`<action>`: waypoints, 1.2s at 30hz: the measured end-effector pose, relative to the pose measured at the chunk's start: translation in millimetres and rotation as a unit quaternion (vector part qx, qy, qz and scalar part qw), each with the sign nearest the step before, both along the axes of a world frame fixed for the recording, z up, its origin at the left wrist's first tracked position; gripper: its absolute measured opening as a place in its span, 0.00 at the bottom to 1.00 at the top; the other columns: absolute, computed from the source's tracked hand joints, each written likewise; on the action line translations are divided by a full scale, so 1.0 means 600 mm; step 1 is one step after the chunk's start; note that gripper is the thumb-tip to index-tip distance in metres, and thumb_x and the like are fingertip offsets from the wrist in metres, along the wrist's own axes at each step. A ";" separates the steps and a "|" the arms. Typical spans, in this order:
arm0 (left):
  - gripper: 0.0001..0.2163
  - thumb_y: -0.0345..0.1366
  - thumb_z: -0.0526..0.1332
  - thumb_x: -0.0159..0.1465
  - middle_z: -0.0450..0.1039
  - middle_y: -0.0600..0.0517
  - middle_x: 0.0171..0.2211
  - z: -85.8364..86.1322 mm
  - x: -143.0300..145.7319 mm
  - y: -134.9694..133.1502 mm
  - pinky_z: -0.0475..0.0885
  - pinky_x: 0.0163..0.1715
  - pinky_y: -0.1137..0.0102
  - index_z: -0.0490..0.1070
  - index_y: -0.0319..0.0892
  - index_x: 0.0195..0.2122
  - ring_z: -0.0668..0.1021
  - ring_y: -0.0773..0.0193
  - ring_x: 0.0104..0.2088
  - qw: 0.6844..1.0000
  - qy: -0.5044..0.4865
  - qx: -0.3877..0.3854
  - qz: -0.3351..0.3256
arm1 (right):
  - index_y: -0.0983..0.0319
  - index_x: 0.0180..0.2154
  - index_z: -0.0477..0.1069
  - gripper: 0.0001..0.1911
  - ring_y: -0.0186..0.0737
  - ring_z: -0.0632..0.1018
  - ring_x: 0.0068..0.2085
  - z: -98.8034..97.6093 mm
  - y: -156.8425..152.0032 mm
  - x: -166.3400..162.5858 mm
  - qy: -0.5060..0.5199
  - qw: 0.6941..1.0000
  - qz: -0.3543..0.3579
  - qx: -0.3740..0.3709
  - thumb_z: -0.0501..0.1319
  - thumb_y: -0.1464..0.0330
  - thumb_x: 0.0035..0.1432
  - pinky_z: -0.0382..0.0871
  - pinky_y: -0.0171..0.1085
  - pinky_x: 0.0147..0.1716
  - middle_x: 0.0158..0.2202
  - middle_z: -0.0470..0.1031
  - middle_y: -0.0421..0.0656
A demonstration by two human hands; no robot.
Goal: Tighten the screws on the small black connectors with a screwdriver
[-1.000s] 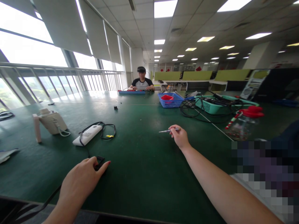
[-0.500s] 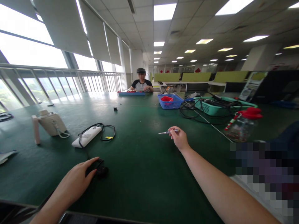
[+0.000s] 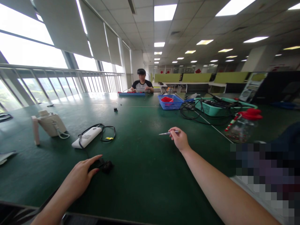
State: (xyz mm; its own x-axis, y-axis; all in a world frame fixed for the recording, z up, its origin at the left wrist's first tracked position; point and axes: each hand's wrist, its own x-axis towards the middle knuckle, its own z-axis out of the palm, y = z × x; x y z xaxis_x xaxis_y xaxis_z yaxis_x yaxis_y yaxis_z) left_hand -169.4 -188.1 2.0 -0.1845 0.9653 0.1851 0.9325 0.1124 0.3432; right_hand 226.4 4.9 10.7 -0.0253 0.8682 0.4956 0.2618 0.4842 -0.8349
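My left hand (image 3: pixel 81 175) lies low on the green table (image 3: pixel 145 175), fingers stretched over a small black plug (image 3: pixel 104 166) and touching it. A black cable runs from under that hand toward me. My right hand (image 3: pixel 180 139) is held out over the middle of the table, pinched on a thin silver screwdriver (image 3: pixel 167 133) whose tip points left. A white power strip (image 3: pixel 87 137) with a looped black cord lies beyond my left hand.
A beige telephone (image 3: pixel 50 123) stands at the left. A blue basket (image 3: pixel 171 101), a teal basket (image 3: pixel 220 107) of cables and a red-capped clear jar (image 3: pixel 242 124) sit at the right. A person (image 3: pixel 142 82) sits at the table's far end.
My left hand has drawn back and opened flatter; the black plug has slid out to the right of its fingertips. My right hand with the screwdriver has barely moved.
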 end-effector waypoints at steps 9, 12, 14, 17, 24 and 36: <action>0.22 0.43 0.51 0.65 0.69 0.48 0.55 0.010 0.053 -0.030 0.69 0.54 0.62 0.67 0.47 0.58 0.74 0.54 0.53 0.992 0.010 0.103 -0.072 | 0.61 0.31 0.73 0.12 0.37 0.70 0.22 -0.007 0.006 -0.001 0.009 1.000 -0.007 0.002 0.57 0.60 0.58 0.62 0.35 0.23 0.22 0.70 0.40; 0.22 0.44 0.51 0.65 0.69 0.46 0.54 0.006 0.075 -0.029 0.68 0.55 0.60 0.67 0.46 0.59 0.74 0.53 0.52 0.993 0.038 0.096 -0.049 | 0.61 0.31 0.73 0.12 0.37 0.70 0.22 -0.007 0.007 0.000 0.006 1.000 -0.007 0.002 0.57 0.60 0.58 0.62 0.35 0.23 0.22 0.70 0.39; 0.23 0.45 0.51 0.66 0.69 0.45 0.53 0.005 0.088 -0.025 0.67 0.55 0.60 0.66 0.44 0.59 0.73 0.53 0.51 0.994 0.057 0.086 -0.026 | 0.61 0.31 0.73 0.12 0.37 0.70 0.23 -0.006 0.006 0.000 0.000 1.000 -0.005 0.003 0.57 0.60 0.58 0.62 0.35 0.23 0.22 0.70 0.39; 0.23 0.44 0.50 0.66 0.69 0.44 0.52 0.005 0.104 -0.019 0.67 0.55 0.60 0.66 0.42 0.60 0.74 0.52 0.51 0.994 0.086 0.067 0.007 | 0.61 0.31 0.73 0.12 0.37 0.70 0.23 -0.005 0.004 0.001 -0.002 1.000 -0.003 0.004 0.56 0.60 0.58 0.63 0.35 0.24 0.23 0.71 0.40; 0.24 0.41 0.49 0.66 0.69 0.42 0.53 0.017 0.121 -0.013 0.68 0.53 0.61 0.66 0.39 0.60 0.75 0.53 0.48 0.992 0.119 0.039 0.033 | 0.61 0.30 0.72 0.12 0.37 0.71 0.23 -0.001 0.002 0.000 -0.002 1.000 -0.002 0.000 0.56 0.61 0.58 0.63 0.36 0.24 0.23 0.70 0.40; 0.20 0.40 0.52 0.65 0.72 0.44 0.54 0.031 0.121 -0.002 0.71 0.48 0.62 0.70 0.40 0.56 0.78 0.53 0.48 0.994 0.102 -0.022 0.034 | 0.60 0.31 0.73 0.12 0.37 0.71 0.23 -0.006 0.007 0.002 -0.001 1.000 -0.004 0.008 0.57 0.59 0.58 0.64 0.35 0.24 0.23 0.71 0.40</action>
